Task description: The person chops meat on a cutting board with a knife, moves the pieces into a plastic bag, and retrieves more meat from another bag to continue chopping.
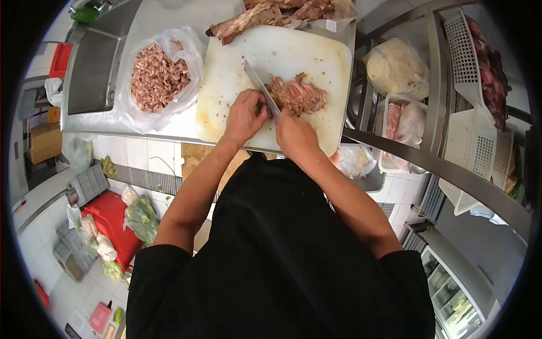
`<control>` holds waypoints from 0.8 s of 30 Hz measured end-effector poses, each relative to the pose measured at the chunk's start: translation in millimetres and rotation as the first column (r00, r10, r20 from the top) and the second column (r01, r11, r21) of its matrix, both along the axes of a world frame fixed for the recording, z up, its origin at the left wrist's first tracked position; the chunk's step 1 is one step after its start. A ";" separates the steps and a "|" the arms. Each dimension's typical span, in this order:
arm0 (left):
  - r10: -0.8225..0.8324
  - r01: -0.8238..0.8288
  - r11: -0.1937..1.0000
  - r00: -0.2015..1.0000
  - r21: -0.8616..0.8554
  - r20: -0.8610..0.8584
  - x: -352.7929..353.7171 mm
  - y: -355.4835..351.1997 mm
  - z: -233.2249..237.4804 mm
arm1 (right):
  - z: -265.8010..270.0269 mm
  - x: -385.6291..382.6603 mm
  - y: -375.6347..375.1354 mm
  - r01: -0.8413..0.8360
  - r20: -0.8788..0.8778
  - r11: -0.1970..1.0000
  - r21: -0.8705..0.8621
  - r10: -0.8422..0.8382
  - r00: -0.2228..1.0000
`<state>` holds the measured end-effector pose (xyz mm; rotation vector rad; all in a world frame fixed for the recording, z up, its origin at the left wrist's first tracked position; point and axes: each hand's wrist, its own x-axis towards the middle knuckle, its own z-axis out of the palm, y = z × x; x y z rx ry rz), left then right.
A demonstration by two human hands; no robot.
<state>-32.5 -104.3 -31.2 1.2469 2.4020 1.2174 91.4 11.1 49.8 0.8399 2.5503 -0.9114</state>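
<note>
In the head view, your two hands were close together at the near edge of the white cutting board (237,62), almost touching. Your right hand (296,134) was closed around the handle of the knife (261,87). The blade ran diagonally away from you, toward the far left of the board. Your left hand (244,116) lay curled against the left face of the blade. Whether its fingers pinched anything there or only steadied the steel could not be made out. The slab of cooked meat (298,95) lay just beyond your right hand and to the right of the blade, its left end touching the edge. Its long axis ran roughly across the board, left to right, so the blade met it at an angle near that left end. Your right hand was the nearer of the two to the slab, and your left reached it only across the knife. At the board's far edge lay longer uncut strips of meat (265,14), well apart from your hands. To the left, on the steel counter (152,17), an open plastic bag (158,76) held chopped meat. On your right stood a rack with a filled bag (395,68) and white baskets (468,141).
</note>
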 end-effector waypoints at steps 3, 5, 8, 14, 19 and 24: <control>-0.012 0.012 1.000 1.000 0.000 0.022 1.2 5.3 -1.9 | -13.8 -19.7 9.1 0.009 -0.112 0.998 0.057 -0.003 0.994; -0.006 0.006 1.000 0.999 -0.001 0.039 2.0 2.5 -0.9 | -18.6 -28.0 14.4 -0.005 -0.208 0.997 0.074 0.021 0.978; -0.017 0.017 0.999 1.000 0.031 -0.004 2.3 2.3 4.7 | -4.8 -5.0 26.9 0.138 -0.264 0.989 -0.059 -0.149 0.953; 0.035 -0.027 0.998 0.988 0.059 -0.149 7.9 5.2 11.2 | 4.4 89.9 73.3 0.426 -0.352 0.829 -0.362 -0.545 0.761; -0.213 0.238 0.971 0.909 0.027 -0.359 13.8 63.3 32.9 | 2.5 149.3 81.7 0.571 -0.260 0.659 -0.490 -0.736 0.625; -0.376 0.312 0.919 0.878 -0.243 -0.297 25.7 92.3 24.0 | -13.3 181.5 78.5 0.619 -0.160 0.598 -0.510 -0.773 0.614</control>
